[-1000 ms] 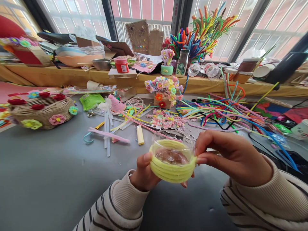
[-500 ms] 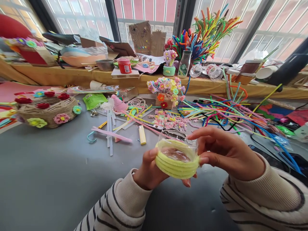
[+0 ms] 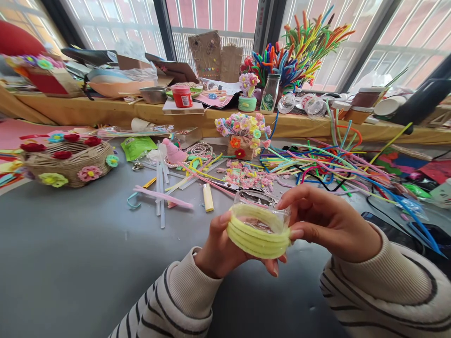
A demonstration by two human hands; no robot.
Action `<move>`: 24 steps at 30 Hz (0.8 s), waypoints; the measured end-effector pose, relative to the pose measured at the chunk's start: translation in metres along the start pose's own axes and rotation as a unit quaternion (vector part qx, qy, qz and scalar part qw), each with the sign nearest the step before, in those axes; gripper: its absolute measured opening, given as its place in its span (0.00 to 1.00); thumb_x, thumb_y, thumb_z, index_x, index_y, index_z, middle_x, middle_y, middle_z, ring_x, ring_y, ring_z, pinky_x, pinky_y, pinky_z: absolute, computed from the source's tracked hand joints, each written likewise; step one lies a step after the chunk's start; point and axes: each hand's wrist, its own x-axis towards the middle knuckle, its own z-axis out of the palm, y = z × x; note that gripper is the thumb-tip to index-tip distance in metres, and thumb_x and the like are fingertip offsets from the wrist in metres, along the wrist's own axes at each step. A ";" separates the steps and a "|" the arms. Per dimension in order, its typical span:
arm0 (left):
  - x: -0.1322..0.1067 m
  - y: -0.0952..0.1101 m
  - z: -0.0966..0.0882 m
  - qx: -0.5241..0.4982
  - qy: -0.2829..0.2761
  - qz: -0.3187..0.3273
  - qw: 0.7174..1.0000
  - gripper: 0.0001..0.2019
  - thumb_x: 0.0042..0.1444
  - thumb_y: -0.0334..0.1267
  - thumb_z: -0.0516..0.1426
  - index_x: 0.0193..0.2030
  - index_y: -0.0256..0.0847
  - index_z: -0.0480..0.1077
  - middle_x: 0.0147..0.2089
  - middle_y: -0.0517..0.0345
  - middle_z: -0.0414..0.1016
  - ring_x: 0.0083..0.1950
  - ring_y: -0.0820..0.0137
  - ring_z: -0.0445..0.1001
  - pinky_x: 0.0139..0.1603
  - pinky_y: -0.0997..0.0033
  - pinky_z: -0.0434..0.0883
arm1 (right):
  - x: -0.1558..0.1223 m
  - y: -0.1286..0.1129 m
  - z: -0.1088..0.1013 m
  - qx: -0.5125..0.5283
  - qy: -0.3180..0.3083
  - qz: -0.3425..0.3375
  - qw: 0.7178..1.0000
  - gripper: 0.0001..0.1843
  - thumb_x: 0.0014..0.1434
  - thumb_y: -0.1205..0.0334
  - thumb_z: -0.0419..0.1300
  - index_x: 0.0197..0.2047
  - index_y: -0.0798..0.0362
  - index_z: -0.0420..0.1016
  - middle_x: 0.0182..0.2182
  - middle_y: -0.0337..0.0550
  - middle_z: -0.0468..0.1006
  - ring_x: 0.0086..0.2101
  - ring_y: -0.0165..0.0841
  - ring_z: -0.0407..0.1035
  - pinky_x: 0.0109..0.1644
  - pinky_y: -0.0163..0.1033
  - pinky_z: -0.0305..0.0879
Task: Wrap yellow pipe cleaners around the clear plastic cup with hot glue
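A clear plastic cup point(image 3: 254, 199) is held above the grey table, tilted so its inside shows. Rows of pale yellow pipe cleaner point(image 3: 259, 239) wrap around its side, the upper part staying bare. My left hand point(image 3: 225, 246) grips the cup from the left and beneath, thumb on the yellow rows. On the right, my right hand point(image 3: 324, 223) has its thumb pressed against the pipe cleaner and its index finger near the bare wall of the cup. A cream lighter point(image 3: 208, 197) lies just beyond, with pale glue sticks point(image 3: 160, 188) to its left.
A twine basket with felt-like flowers point(image 3: 70, 162) stands at the left. Loose pipe cleaners point(image 3: 324, 162) spread across the back right. A small pot of flowers point(image 3: 241, 143) stands behind the cup. A phone point(image 3: 384, 227) lies right of my right hand.
The cup has tilted slightly in my hands. My right hand has shifted a little, its index finger curling more; the left hand keeps its grip.
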 end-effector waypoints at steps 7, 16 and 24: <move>0.000 0.000 0.001 -0.019 -0.013 0.008 1.000 0.29 0.47 0.55 0.45 0.40 0.27 0.68 0.27 0.46 0.74 0.25 0.64 0.73 0.26 0.68 0.68 | 0.002 0.001 0.000 0.025 -0.004 0.003 1.000 0.12 0.49 0.71 0.60 0.38 0.53 0.65 0.21 0.33 0.68 0.23 0.21 0.65 0.26 0.26 0.61; 0.000 -0.001 -0.002 -0.035 -0.029 0.000 0.999 0.32 0.48 0.56 0.43 0.41 0.25 0.68 0.28 0.45 0.75 0.27 0.64 0.74 0.27 0.69 0.69 | 0.002 0.000 0.002 0.053 -0.007 0.003 0.999 0.13 0.48 0.74 0.61 0.37 0.53 0.65 0.22 0.32 0.68 0.23 0.19 0.64 0.27 0.24 0.61; 0.001 0.000 -0.002 -0.037 -0.020 -0.021 0.999 0.31 0.47 0.56 0.46 0.40 0.25 0.70 0.28 0.44 0.76 0.28 0.64 0.74 0.29 0.68 0.70 | 0.002 0.002 -0.003 -0.003 0.005 0.000 1.000 0.12 0.46 0.70 0.63 0.35 0.53 0.67 0.22 0.35 0.69 0.24 0.22 0.65 0.27 0.27 0.63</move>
